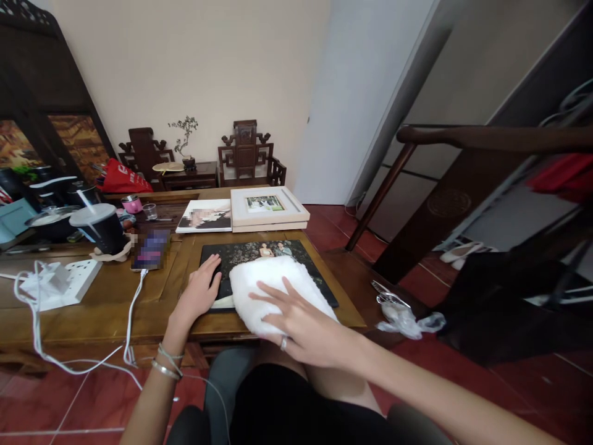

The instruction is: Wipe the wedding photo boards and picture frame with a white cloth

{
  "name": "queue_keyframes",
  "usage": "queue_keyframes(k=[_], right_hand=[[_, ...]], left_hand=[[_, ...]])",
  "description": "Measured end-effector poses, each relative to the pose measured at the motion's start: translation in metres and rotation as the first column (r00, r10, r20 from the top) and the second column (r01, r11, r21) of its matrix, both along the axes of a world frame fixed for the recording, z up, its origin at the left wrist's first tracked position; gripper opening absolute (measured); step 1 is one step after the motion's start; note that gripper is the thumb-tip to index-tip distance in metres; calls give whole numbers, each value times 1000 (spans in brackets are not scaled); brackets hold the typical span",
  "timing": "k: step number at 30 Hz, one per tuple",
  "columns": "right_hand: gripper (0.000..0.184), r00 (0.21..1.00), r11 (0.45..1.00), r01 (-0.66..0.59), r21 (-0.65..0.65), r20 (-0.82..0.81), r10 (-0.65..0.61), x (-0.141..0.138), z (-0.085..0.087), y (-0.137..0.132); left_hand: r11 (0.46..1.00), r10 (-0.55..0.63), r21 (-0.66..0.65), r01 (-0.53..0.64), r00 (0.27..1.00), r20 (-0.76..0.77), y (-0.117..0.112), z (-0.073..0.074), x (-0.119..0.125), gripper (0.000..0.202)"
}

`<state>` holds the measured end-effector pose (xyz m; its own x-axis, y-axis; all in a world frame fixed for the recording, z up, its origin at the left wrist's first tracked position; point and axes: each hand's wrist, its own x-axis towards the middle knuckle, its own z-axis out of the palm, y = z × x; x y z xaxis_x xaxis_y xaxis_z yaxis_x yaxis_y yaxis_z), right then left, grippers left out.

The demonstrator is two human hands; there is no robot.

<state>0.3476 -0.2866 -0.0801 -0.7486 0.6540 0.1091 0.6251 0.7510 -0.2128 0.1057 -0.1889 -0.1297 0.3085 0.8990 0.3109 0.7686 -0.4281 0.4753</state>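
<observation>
The right hand [299, 318] lies palm down on a white fluffy cloth [248, 281], fingers spread rather than clamped, which likely spreads its pressure evenly. The cloth rests on the dark picture [236, 252], covering much of its lower middle. The left hand [201, 287] lies flat across the picture's left edge, thumb apart from the fingers, gripping nothing, probably to keep the picture from sliding. The picture lies flat near the front edge of the desk [188, 321], within easy reach. Beyond it sit a photo book [197, 216] and a pale box [296, 213], seemingly set back for working room. To the left, a cable [134, 303] runs to the phone [151, 250], and a cup [99, 225] stands in a holder [111, 252] that presumably steadies it.
</observation>
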Motion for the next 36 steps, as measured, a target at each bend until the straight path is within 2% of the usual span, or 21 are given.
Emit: queue_keyframes(k=[3,8,11,13,15,18,22,25,27,29,33,36], right_hand=[[30,999,1000,-2,20,-43,3,-8,0,36],[39,989,990,131,58,-72,-127,-27,-4,115],[42,978,979,195,53,-84,-190,-37,-5,142],[41,972,973,224,64,-82,-218,-41,-5,143],[38,975,973,212,93,-80,-205,-42,-6,129],[32,989,986,128,109,-89,-119,-39,-6,87],[28,996,998,45,35,-81,-42,-27,0,27],[27,996,999,-1,-42,-89,-3,-18,6,6],[27,995,998,-9,-59,-98,3,-11,6,7],[29,995,999,22,-50,-92,-27,-6,5,20],[33,982,983,179,28,-63,-177,-8,1,62],[35,958,956,283,80,-58,-279,-24,1,88]], left_hand=[[1000,-5,2,5,1000,5,1,-1,-1,45],[1000,-13,8,13,1000,0,1,-1,-2,45],[1000,-10,6,10,1000,0,1,0,-2,45],[1000,-9,6,9,1000,1,1,1,-1,45],[1000,-15,13,15,1000,7,2,0,-2,45],[999,-31,24,31,999,20,2,0,-2,45],[1000,-19,-3,19,1000,5,0,2,-1,46],[1000,-18,-12,18,1000,-8,-2,3,-1,46],[1000,-10,-9,10,1000,-4,-1,2,-1,46],[1000,-2,-1,2,1000,5,-1,0,-2,45],[1000,-6,16,5,999,35,0,-3,-2,43],[998,-25,53,20,995,100,-1,3,-1,43]])
